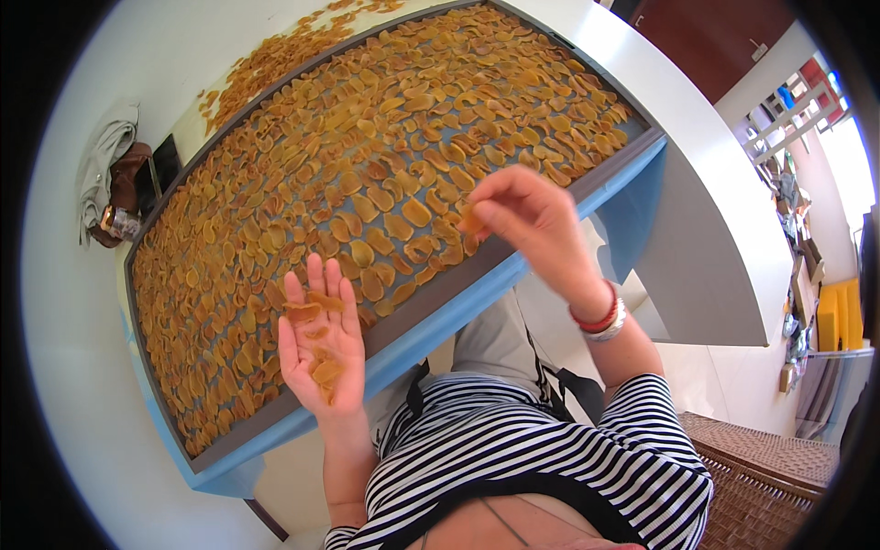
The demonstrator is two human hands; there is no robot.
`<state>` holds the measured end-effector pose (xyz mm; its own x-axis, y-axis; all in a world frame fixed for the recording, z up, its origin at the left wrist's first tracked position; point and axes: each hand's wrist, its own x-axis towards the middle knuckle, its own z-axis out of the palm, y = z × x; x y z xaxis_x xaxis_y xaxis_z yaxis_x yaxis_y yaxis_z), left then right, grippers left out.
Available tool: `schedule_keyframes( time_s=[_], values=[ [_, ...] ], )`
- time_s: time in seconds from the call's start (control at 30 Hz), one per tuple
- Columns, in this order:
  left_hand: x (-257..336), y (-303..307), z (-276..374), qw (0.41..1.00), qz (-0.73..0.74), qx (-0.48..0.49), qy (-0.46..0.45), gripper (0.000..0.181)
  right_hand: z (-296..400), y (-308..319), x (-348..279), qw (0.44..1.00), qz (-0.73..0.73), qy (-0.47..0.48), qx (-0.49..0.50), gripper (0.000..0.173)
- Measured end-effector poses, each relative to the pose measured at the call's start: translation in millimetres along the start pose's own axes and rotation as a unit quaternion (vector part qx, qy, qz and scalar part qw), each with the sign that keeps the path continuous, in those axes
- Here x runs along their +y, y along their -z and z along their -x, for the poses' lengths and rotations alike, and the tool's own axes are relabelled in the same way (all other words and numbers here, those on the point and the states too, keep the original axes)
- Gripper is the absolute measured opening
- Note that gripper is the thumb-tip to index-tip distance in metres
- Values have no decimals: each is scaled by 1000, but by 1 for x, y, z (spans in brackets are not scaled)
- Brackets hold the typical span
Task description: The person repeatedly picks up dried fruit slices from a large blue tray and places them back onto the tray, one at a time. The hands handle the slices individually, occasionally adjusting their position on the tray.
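Note:
A large framed tray (440, 292) lies before me, its bluish bed covered with amber-brown dried slices (416, 212) whose exact kind I cannot tell. Over the tray's near edge, my left hand (328, 347) is palm up, fingers extended, with several of the slices (326, 373) resting on palm and fingers. To the right, my right hand (526, 213) pinches a slice (473, 221) between thumb and fingers, just above the near right part of the tray.
Blue sheeting (412, 330) lines the table's near edge under the tray. More pieces (261, 72) lie heaped beyond its far side. A brown bag (126, 177), a jar (122, 223) and a dark flat device (165, 163) sit at left. A woven wicker seat (763, 440) stands at lower right.

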<state>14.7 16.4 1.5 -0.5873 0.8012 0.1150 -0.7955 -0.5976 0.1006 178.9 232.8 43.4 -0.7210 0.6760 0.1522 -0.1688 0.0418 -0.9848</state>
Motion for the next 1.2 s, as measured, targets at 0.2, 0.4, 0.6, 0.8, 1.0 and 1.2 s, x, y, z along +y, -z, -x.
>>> schedule_keyframes(
  time_s=[0.2, 0.4, 0.6, 0.8, 1.0, 1.2],
  values=[
    [0, -1, 0, 1000, -16, 6, -9, 43, -14, 108, -18, 966, 178, 77, 172, 9],
    [-1, 3, -1, 999, -39, 6, -16, 44, -43, 214, -15, 861, 429, 85, 258, 8],
    [1, 4, -1, 998, -58, -4, -15, 43, -64, 257, 6, 796, 556, 27, 238, 8],
    [2, 4, 0, 998, -54, 7, -16, 43, -68, 252, 8, 762, 613, 25, 207, 4],
    [3, 5, 0, 998, -55, 10, -16, 43, -69, 247, 8, 732, 654, 16, 189, 2],
    [5, 7, 0, 998, -61, 6, -14, 43, -68, 253, 9, 743, 649, 4, 165, 7]
  ],
)
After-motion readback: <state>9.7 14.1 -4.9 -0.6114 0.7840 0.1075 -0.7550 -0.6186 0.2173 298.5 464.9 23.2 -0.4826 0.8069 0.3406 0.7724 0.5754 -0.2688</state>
